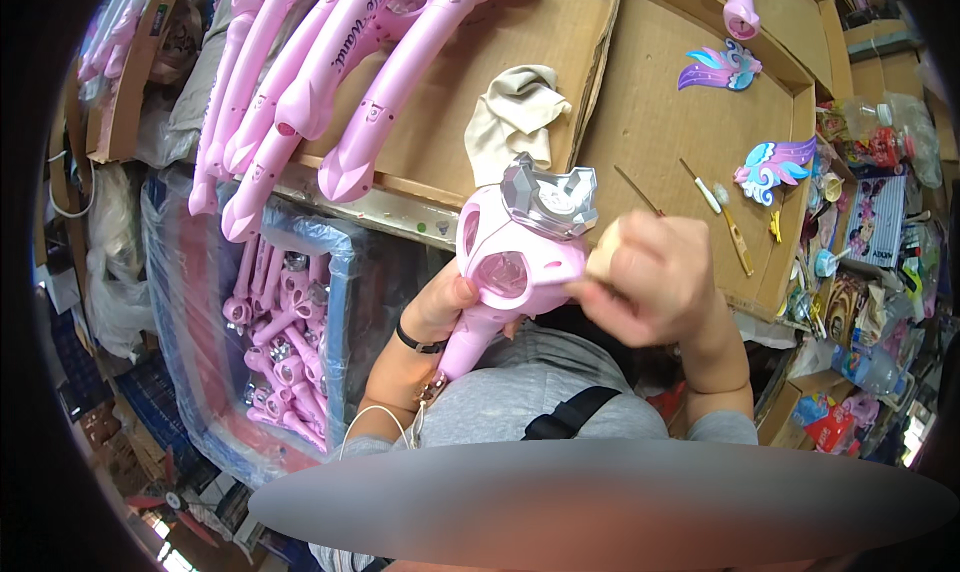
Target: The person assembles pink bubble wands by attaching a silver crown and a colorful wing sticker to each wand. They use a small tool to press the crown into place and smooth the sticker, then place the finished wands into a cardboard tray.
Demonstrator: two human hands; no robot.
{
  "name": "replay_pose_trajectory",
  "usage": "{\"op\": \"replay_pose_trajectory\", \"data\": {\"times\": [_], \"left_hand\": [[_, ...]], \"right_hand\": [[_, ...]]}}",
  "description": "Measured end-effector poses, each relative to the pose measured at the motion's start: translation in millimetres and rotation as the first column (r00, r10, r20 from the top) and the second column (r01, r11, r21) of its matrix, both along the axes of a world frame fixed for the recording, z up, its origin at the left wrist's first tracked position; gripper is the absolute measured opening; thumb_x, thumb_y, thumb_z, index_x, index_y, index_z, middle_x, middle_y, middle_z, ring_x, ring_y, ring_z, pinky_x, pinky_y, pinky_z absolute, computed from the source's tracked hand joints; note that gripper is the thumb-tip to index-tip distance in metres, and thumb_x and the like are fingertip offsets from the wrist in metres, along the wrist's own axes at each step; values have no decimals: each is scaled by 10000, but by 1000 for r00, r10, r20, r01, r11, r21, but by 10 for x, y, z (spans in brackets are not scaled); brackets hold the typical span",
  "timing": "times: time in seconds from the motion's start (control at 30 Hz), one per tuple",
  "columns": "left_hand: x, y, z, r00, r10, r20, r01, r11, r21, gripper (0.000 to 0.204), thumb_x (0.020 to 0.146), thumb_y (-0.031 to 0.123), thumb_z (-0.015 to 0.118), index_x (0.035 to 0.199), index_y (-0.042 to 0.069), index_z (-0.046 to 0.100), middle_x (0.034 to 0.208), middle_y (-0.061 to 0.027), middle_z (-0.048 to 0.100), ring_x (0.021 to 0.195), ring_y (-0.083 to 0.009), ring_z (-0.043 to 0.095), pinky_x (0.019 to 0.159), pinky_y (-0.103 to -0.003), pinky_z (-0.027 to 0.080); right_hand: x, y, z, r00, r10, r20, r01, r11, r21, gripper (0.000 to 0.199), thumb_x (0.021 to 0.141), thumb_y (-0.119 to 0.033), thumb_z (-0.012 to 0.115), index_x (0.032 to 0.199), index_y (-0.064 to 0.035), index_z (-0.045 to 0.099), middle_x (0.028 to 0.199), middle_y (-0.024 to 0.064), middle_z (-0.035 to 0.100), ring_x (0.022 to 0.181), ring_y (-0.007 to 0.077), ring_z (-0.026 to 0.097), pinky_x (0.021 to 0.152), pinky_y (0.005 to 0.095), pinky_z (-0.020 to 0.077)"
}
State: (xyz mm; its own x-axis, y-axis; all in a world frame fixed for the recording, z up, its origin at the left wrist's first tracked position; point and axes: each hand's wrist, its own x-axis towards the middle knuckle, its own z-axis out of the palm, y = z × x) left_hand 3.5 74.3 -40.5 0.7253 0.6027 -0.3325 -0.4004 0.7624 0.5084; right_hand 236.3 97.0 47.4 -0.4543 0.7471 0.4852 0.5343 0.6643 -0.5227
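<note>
Pink wand [540,262] with a silver crown [550,202] is mid-frame, and the left hand [440,307] has its fingers clamped on it just below the head. Right hand [655,277] is right beside it, fingers curled tight around some pale cream thing [605,247], can't really tell what. Beige cloth [513,117] lies just above, purple-blue wing piece [775,169] upper right, more pink wands [365,122] upper left.

Pink crowned wand [550,264] in the left grip [438,307]
</note>
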Motion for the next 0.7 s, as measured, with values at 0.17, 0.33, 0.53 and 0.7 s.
{"op": "replay_pose_trajectory", "data": {"times": [0.17,0.33,0.53,0.7], "left_hand": [[31,-27,49,997,41,-63,-38,998,57,991,637,651,715,1288,-31,411,1046,-191,601,760,-222,647,540,-276,546],[56,-28,100,998,43,-52,-44,999,-7,947,602,666,740,1188,-36,494,902,-138,621,660,-157,626,531,-246,518],[56,-47,88,996,67,-61,-69,997,-29,942,588,653,757,1172,-40,499,879,-133,623,639,-160,628,517,-246,513],[63,-43,91,996,72,-44,-73,997,-23,936,603,647,751,1182,-40,488,874,-133,620,633,-158,626,515,-243,511]], "right_hand": [[0,8,27,997,57,-46,-52,993,109,245,664,-196,760,656,-120,527,631,26,474,418,167,473,370,302,364],[-12,23,28,991,-129,-19,130,991,38,236,668,-189,759,662,-116,535,626,29,466,428,170,486,375,305,366],[-33,7,30,984,-176,1,176,984,-9,259,652,-189,763,645,-117,514,624,33,456,424,174,487,373,307,375],[-51,-5,43,996,-90,0,90,995,-47,252,645,-173,757,631,-118,512,624,30,462,415,178,482,369,304,366]]}}
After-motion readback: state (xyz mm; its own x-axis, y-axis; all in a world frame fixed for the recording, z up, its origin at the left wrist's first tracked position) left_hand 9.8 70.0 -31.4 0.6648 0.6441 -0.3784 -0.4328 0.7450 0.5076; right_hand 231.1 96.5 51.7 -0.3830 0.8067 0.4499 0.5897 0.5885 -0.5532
